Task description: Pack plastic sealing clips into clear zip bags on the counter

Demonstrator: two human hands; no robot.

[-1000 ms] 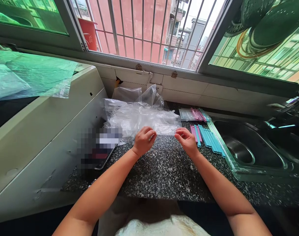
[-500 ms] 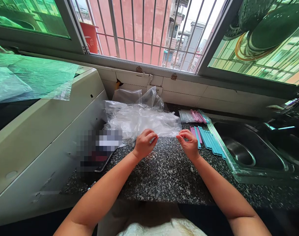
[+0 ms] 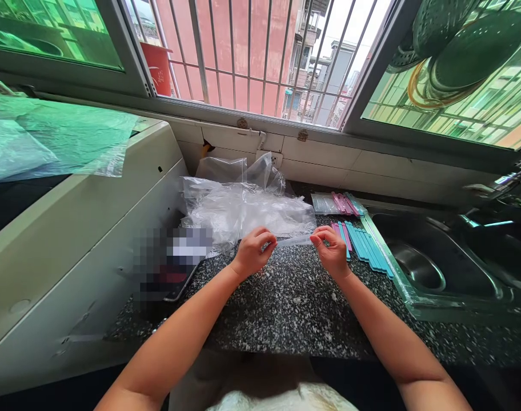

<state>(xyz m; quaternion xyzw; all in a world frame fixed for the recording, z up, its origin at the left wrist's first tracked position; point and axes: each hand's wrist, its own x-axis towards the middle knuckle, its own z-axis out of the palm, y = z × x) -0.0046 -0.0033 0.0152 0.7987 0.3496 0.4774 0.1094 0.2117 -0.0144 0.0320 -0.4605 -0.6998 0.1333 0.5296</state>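
thin clear bag pinched at both ends above the stone counter

nearest to the person is the speckled counter (image 3: 286,297), bare in its front part. above it the two hands meet at the middle. the left hand (image 3: 251,252) is closed in a pinch, thumb against fingers, on the left end of a narrow clear plastic bag (image 3: 293,241). the right hand (image 3: 332,251) is closed the same way on the right end. the bag is stretched level between them, just above the counter, and it looks very thin.

at 9 o'clock from the left hand lies a flat dark thing, blurred, so i cannot tell what it is. at 2 o'clock from the right hand lie blue and pink sticks (image 3: 363,242) in a row, near the rim of the steel sink (image 3: 419,268). at 12 o'clock from the hands is a loose pile of clear bags (image 3: 243,208), almost touching the held bag. farther at 1 o'clock one more small packet with sticks (image 3: 335,201) rests by the wall. behind all is the barred window (image 3: 243,51).

what can go wrong, in my judgement: the film is slippery and the grip is only on the tips, so one end may slide out and the bag drop on the pile, where it is hard to find again. a strong pull from both sides may stretch or tear it. an elbow moving right may push the sticks into the sink.
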